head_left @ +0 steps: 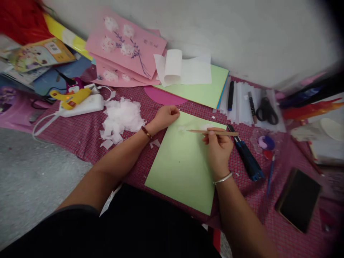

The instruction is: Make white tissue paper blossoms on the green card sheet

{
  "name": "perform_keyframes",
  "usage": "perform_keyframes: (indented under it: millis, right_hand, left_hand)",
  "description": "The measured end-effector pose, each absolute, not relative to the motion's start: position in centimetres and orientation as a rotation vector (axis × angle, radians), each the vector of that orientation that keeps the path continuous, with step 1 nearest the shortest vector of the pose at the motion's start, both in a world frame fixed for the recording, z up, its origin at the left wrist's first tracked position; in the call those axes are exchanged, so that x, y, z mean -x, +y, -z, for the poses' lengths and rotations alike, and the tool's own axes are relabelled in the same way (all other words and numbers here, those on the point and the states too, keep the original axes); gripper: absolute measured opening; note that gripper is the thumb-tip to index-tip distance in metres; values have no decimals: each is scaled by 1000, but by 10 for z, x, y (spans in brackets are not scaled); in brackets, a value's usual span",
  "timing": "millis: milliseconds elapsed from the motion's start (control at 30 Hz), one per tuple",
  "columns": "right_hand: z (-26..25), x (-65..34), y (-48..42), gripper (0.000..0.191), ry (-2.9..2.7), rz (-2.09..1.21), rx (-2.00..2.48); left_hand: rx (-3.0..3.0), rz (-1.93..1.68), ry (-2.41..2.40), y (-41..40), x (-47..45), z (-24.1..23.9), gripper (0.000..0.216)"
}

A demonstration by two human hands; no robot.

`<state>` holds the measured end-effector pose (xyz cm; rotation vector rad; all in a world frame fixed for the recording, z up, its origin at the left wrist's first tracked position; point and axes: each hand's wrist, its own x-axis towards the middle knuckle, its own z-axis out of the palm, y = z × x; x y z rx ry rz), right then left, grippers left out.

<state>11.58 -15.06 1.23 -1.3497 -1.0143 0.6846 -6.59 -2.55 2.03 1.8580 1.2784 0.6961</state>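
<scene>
Driving from way over here with just the head view, so take my tips for what they're worth. My right hand has the wooden stick pinched like a pencil, pointed end out over the pale green sheet, right by a small white wisp. The sheet lies flat on the cloth-covered bench, directly in front of me. My left hand is curled at its far left corner; I can't tell if the fingers are pinching anything there.

If the step is working that wisp with the tip, I'd come in at a low angle and press lightly, since stuff that thin probably tears or sticks to the wood (ask anyone who's fought tissue). I'd flatten the left fingertips on that corner too, so the sheet can't skate when the stick pushes. Another white bit sits just beyond the right fingers, so a low wrist might sweep it away. Also, the stick's back end crosses above the nose of the box cutter, so I'd slide that cutter farther right for elbow room. The heap of white tissue pieces is left of the sheet, and a careless left forearm could scatter it.
</scene>
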Motion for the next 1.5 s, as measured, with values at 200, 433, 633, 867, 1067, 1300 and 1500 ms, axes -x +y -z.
perform_keyframes:
  millis: [200,433,633,867,1067,1300,1500]
  right_hand:
    - [-11,-115,-155,14,-1048,-678,1360]
    - [-10,-117,-157,16,-1018,-706,1364]
    - [-7,-116,-157,18,-1036,-683,1380]
    - [-8,-116,-158,20,-997,-681,1406]
    - [-6,-118,-157,18,-1004,-675,1427]
    - [-7,-118,-157,13,-1001,-695,1424]
    - [-9,-118,-156,9,-972,-696,1401]
  left_hand:
    - [-1768,-731,1207,-36,100,-79,13]
    - [-2018,-439,1189,-98,180,-89,14]
    - [-2170,-527,1836,-110,234,-79,32]
    - [-2401,-309,1639,-112,208,-53,18]
    - [-2244,-496,1700,-95,205,-43,13]
    - [-1412,-813,1327,-65,219,-82,9]
    - [-2043,-602,1601,-55,215,-72,23]
